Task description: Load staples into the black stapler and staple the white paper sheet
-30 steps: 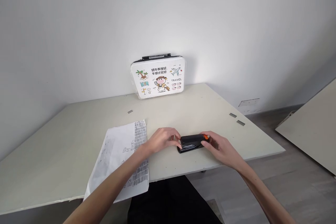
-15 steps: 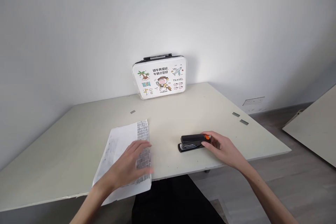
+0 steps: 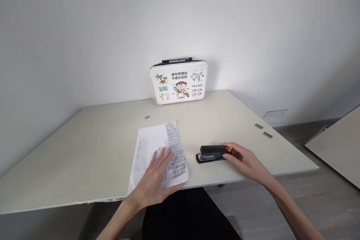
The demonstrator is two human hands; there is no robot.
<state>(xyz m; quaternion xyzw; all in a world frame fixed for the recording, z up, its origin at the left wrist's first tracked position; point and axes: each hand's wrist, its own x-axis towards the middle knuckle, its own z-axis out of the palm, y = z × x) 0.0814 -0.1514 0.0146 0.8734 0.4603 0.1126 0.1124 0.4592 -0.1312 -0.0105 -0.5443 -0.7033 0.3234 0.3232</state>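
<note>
My left hand (image 3: 156, 178) lies flat with fingers outstretched on the lower part of a stack of printed paper sheets (image 3: 146, 140), its thumb along the near edge. A dense grey block pattern runs down the right side of the top sheet. To the right of the paper rests a black stapler (image 3: 212, 152) with an orange patch at its rear end. My right hand (image 3: 247, 159) grips that rear end between thumb and fingers. The stapler's front points left toward the paper, a small gap away, and its jaw is apart.
A white case (image 3: 180, 84) with cartoon prints and a black handle leans against the wall at the back of the pale table (image 3: 98, 150). One staple strip (image 3: 147, 117) lies behind the paper; two more strips (image 3: 263, 130) are near the right edge. Another pale board (image 3: 337, 146) stands far right.
The paper has slid right and slightly away from me, closer to the stapler. My left hand has moved with it and now presses flat on it. My right hand stays on the stapler.
</note>
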